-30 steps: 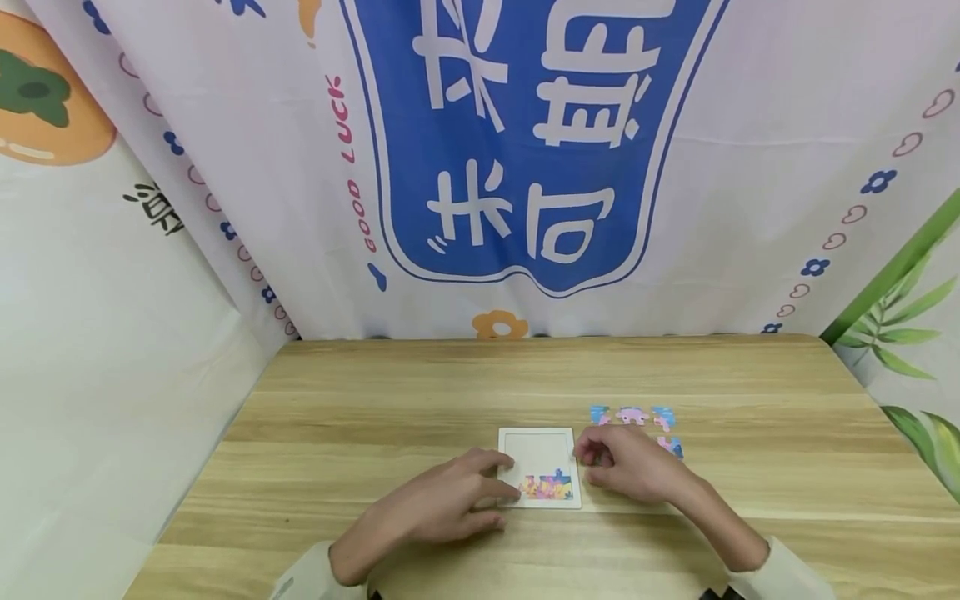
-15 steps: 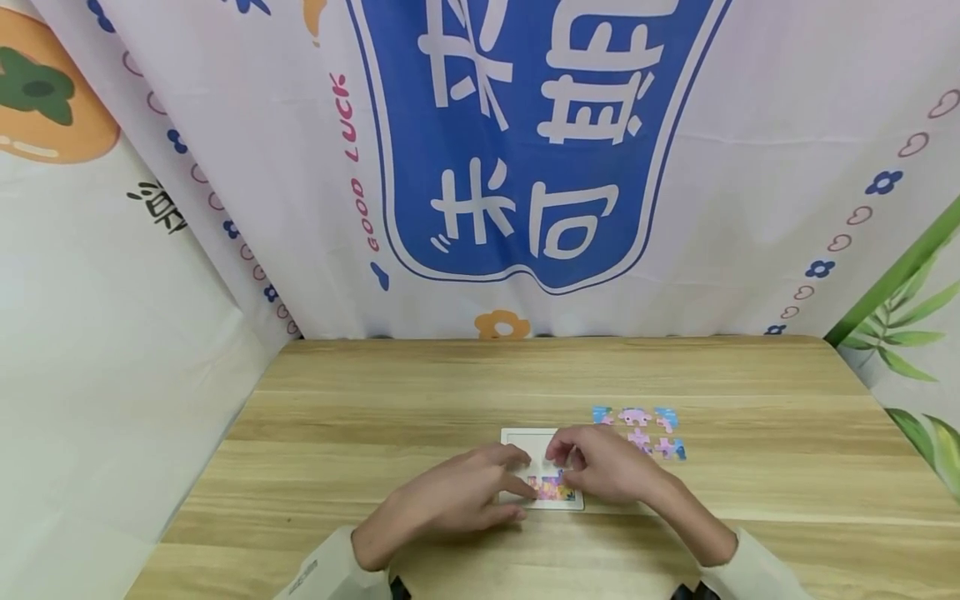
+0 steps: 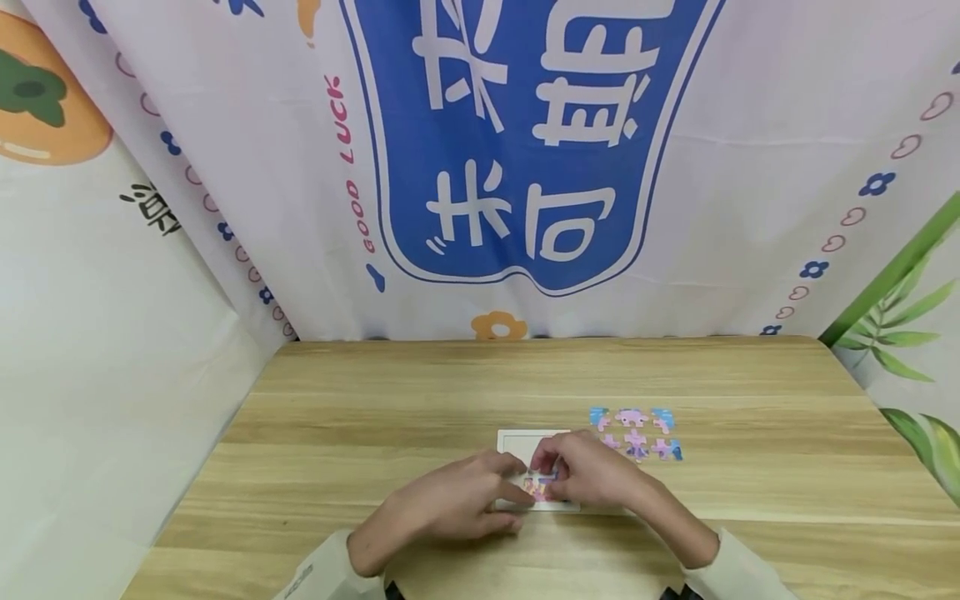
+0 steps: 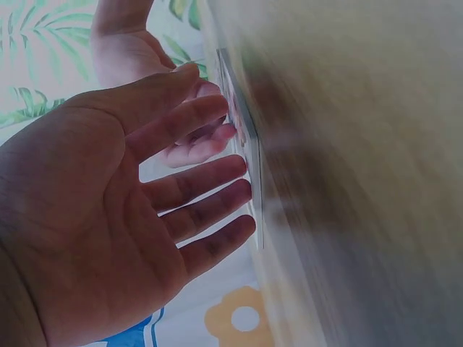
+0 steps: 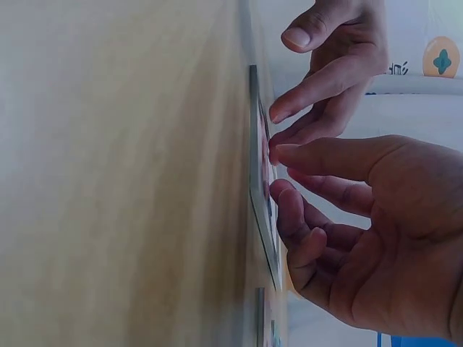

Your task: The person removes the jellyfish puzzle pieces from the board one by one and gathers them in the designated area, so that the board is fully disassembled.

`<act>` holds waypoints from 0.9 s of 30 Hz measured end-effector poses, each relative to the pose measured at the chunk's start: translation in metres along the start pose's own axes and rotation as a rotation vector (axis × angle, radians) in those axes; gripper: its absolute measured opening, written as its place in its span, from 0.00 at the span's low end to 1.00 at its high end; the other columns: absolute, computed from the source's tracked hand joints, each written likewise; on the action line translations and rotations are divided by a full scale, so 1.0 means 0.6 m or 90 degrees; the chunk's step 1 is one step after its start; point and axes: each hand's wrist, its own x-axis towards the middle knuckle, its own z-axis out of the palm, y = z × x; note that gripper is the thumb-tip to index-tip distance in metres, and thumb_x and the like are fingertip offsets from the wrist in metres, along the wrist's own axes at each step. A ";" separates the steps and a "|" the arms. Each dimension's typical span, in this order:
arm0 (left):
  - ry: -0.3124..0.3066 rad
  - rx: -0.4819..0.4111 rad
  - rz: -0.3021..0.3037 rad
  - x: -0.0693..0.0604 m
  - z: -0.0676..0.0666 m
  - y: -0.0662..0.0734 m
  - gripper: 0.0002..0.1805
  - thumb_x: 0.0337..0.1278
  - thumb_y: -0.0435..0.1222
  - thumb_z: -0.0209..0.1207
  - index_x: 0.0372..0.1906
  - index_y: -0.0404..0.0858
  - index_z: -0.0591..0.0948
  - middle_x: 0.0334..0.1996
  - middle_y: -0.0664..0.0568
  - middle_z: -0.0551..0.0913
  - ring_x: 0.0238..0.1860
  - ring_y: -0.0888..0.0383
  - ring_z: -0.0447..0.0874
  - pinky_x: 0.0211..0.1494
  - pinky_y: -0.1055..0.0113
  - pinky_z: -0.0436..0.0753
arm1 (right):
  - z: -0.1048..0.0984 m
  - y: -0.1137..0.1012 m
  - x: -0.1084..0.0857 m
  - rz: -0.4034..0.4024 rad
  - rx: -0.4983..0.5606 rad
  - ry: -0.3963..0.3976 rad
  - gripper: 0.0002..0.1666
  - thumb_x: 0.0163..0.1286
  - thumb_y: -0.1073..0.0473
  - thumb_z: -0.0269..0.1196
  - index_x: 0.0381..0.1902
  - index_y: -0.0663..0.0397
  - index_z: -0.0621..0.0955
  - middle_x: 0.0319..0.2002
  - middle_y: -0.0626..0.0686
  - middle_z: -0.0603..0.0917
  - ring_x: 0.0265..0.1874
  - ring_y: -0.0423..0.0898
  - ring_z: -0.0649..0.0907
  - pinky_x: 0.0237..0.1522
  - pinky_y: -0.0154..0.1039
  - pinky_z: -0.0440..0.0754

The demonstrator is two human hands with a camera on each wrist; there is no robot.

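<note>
A white puzzle tray (image 3: 517, 440) lies flat on the table, with joined pink, yellow and blue puzzle pieces (image 3: 537, 490) along its near side. Fingertips of my left hand (image 3: 468, 496) touch the tray's left part and the pieces' left end; its fingers are long and spread in the left wrist view. Coming from the right, my right hand (image 3: 596, 471) has its thumb and bent forefinger at a puzzle piece in the tray. The other right fingers curl inward in the right wrist view. My right hand covers the tray's right part and much of that piece.
Loose pink and blue puzzle pieces (image 3: 636, 444) lie in two rows to the right, just beyond my right hand. The wooden table (image 3: 360, 400) ends at a printed white cloth (image 3: 720, 283) hanging behind it.
From the tray's right edge, my right hand has moved left over the pieces, uncovering more loose ones. My left hand has shifted slightly right along the tray.
</note>
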 end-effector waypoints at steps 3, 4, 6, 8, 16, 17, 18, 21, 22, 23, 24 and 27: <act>0.004 0.006 0.005 -0.003 0.005 -0.001 0.19 0.77 0.51 0.63 0.67 0.59 0.86 0.74 0.47 0.77 0.73 0.52 0.77 0.74 0.57 0.81 | 0.005 -0.001 -0.002 0.010 -0.009 0.002 0.13 0.64 0.70 0.74 0.45 0.55 0.87 0.39 0.49 0.88 0.33 0.35 0.80 0.38 0.30 0.82; 0.006 0.005 0.004 -0.004 0.007 -0.001 0.20 0.76 0.51 0.63 0.67 0.59 0.86 0.74 0.47 0.77 0.73 0.52 0.77 0.73 0.57 0.81 | 0.006 -0.001 -0.003 0.013 -0.012 0.004 0.13 0.64 0.70 0.74 0.45 0.55 0.87 0.39 0.48 0.88 0.33 0.35 0.80 0.38 0.30 0.82; 0.009 0.009 0.007 -0.006 0.009 -0.001 0.20 0.76 0.51 0.64 0.67 0.59 0.86 0.74 0.48 0.77 0.71 0.54 0.78 0.71 0.59 0.82 | 0.009 -0.003 -0.003 0.014 -0.022 0.010 0.13 0.63 0.69 0.75 0.45 0.55 0.88 0.39 0.48 0.87 0.34 0.36 0.80 0.39 0.31 0.82; 0.011 0.011 0.009 -0.007 0.011 -0.002 0.19 0.75 0.51 0.65 0.66 0.58 0.86 0.74 0.49 0.77 0.70 0.56 0.78 0.69 0.61 0.83 | 0.011 -0.005 -0.003 0.008 -0.033 0.016 0.13 0.63 0.69 0.76 0.45 0.55 0.88 0.38 0.47 0.87 0.34 0.36 0.80 0.39 0.30 0.82; 0.010 0.012 0.003 -0.010 0.014 -0.001 0.20 0.75 0.50 0.65 0.66 0.56 0.87 0.75 0.48 0.75 0.70 0.58 0.76 0.67 0.64 0.84 | 0.016 -0.007 -0.003 -0.022 -0.051 0.028 0.13 0.62 0.71 0.75 0.44 0.56 0.88 0.36 0.46 0.86 0.33 0.35 0.80 0.39 0.29 0.82; 0.008 0.011 -0.001 -0.010 0.014 0.000 0.20 0.75 0.51 0.65 0.67 0.56 0.86 0.76 0.48 0.75 0.71 0.58 0.76 0.68 0.63 0.84 | 0.016 -0.007 -0.003 -0.023 -0.051 0.028 0.13 0.62 0.71 0.75 0.44 0.56 0.88 0.37 0.47 0.86 0.33 0.35 0.80 0.39 0.29 0.83; 0.006 0.009 -0.004 -0.010 0.014 0.001 0.21 0.74 0.51 0.65 0.67 0.56 0.86 0.76 0.48 0.74 0.72 0.57 0.76 0.69 0.62 0.84 | 0.017 -0.006 -0.003 -0.025 -0.051 0.029 0.13 0.62 0.71 0.75 0.44 0.56 0.88 0.37 0.47 0.87 0.33 0.35 0.81 0.39 0.29 0.83; -0.003 0.002 -0.016 -0.011 0.014 0.003 0.22 0.74 0.51 0.66 0.68 0.56 0.86 0.77 0.49 0.73 0.75 0.56 0.74 0.71 0.61 0.83 | 0.017 -0.004 -0.003 -0.022 -0.049 0.031 0.13 0.62 0.71 0.75 0.44 0.56 0.88 0.37 0.47 0.87 0.34 0.33 0.81 0.39 0.29 0.84; -0.005 0.000 -0.018 -0.011 0.014 0.003 0.22 0.74 0.51 0.66 0.68 0.57 0.85 0.77 0.49 0.73 0.75 0.56 0.73 0.72 0.60 0.82 | 0.017 -0.004 -0.003 -0.018 -0.046 0.031 0.14 0.62 0.71 0.75 0.44 0.56 0.88 0.37 0.47 0.87 0.34 0.33 0.81 0.40 0.29 0.84; -0.006 -0.003 -0.020 -0.011 0.014 0.004 0.22 0.74 0.51 0.66 0.68 0.57 0.85 0.78 0.49 0.73 0.76 0.56 0.73 0.72 0.60 0.82 | 0.017 -0.003 -0.003 -0.015 -0.042 0.032 0.14 0.62 0.71 0.75 0.45 0.56 0.88 0.37 0.47 0.87 0.34 0.33 0.81 0.40 0.29 0.84; -0.005 -0.003 -0.019 -0.011 0.013 0.004 0.22 0.73 0.51 0.66 0.68 0.57 0.85 0.78 0.49 0.72 0.76 0.56 0.72 0.72 0.60 0.82 | 0.017 -0.003 -0.004 -0.011 -0.040 0.033 0.14 0.62 0.71 0.75 0.45 0.55 0.88 0.37 0.47 0.87 0.34 0.33 0.80 0.40 0.29 0.83; -0.004 0.002 -0.013 -0.010 0.014 0.003 0.22 0.73 0.50 0.67 0.69 0.56 0.85 0.78 0.49 0.72 0.77 0.55 0.72 0.74 0.60 0.80 | 0.017 -0.002 -0.003 0.003 -0.030 0.037 0.15 0.62 0.72 0.74 0.46 0.55 0.87 0.36 0.46 0.86 0.33 0.34 0.80 0.40 0.30 0.82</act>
